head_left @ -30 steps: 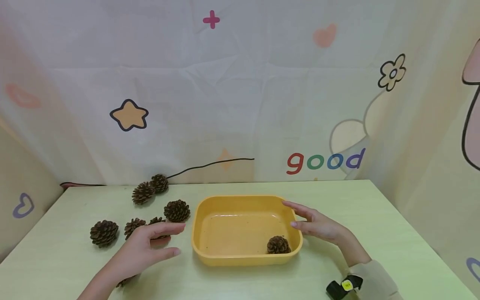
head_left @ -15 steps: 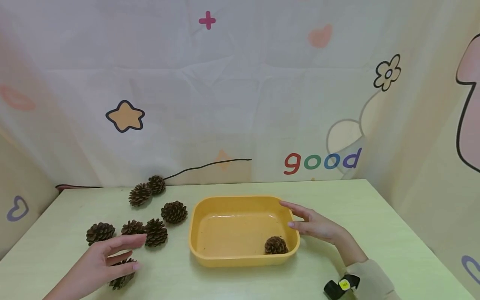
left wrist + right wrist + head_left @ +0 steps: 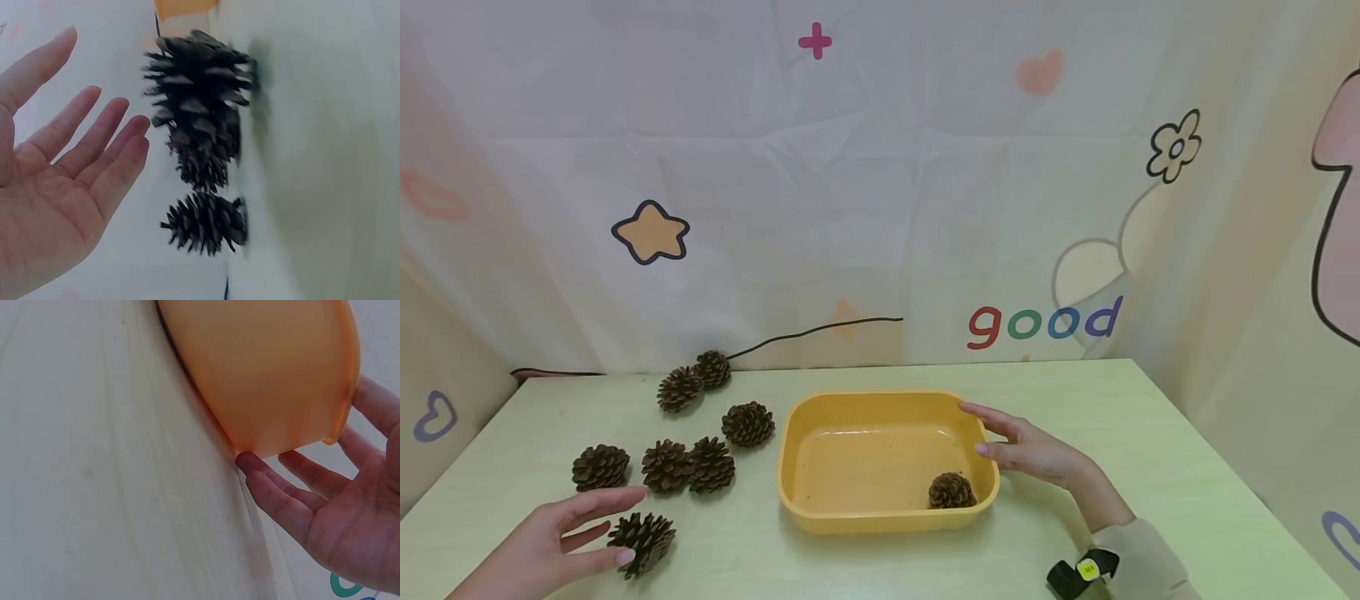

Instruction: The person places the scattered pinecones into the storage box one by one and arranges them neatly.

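My left hand has its fingers spread around the near-left pine cone, the thumb tip overlapping it in the head view; the left wrist view leaves a gap between palm and cones. That open palm faces a row of dark brown pine cones. My right hand holds the right side of a yellow plastic tub, thumb and index over the rim. Seen from the right wrist, the other fingers touch the tub's outer wall. One pine cone lies inside, at the near-right corner.
Several more pine cones lie on the table's left side, among them a left one, a touching pair and one near the tub. Two stand against the printed backdrop. A black strap device sits by the right sleeve.
My left hand has moved left and toward me, away from beside the tub, to the near-left pine cone. The right hand stays at the tub. The head view shifted slightly.
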`<state>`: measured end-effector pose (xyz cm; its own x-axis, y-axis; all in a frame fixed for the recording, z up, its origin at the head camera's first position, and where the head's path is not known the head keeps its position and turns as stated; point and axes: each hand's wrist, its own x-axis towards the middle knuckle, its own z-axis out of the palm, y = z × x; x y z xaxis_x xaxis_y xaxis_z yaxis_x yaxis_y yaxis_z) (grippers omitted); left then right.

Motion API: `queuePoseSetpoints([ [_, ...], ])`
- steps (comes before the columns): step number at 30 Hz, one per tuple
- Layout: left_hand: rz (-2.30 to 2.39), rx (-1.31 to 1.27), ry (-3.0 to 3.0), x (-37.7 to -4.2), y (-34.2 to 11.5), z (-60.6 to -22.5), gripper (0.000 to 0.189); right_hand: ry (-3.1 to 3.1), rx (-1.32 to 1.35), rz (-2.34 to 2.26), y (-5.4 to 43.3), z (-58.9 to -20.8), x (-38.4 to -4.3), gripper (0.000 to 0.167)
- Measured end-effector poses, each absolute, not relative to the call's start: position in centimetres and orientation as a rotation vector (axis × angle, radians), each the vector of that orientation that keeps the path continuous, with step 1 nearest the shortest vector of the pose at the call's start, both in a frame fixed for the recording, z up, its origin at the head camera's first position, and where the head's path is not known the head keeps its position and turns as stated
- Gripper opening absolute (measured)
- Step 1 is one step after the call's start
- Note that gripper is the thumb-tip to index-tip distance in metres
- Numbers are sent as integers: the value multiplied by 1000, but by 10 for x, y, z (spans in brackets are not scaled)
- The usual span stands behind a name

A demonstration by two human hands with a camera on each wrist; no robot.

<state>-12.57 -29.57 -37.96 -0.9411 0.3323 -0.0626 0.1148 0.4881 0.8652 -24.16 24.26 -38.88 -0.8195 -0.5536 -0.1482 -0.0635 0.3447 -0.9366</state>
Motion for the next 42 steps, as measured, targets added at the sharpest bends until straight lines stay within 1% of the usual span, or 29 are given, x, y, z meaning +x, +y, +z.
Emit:
queuePoseSetpoints([
  [7, 1320, 277, 2553, -125, -304, -385, 63, 2182, -537, -1468, 241, -387, -241, 62],
  [16, 1311, 269, 2467, -130, -306, -388, 63, 2197, -538, -1461, 242, -387, -242, 62],
  [23, 1233, 205, 2481, -136, -301, -386, 74, 2174, -541, -1482, 243, -387, -242, 62],
  [31, 1164, 160, 2499, -138, -299, -387, 72, 2167, -525, -1486, 243, -387, -242, 63],
  [38, 1197, 85, 2493, -138, -294, -389, 67, 2163, -528, -1490, 243, -388, -242, 62],
  [42, 1229, 129, 2459, -138, -297, -389, 66, 2155, -538, -1497, 243, -389, -242, 61],
])
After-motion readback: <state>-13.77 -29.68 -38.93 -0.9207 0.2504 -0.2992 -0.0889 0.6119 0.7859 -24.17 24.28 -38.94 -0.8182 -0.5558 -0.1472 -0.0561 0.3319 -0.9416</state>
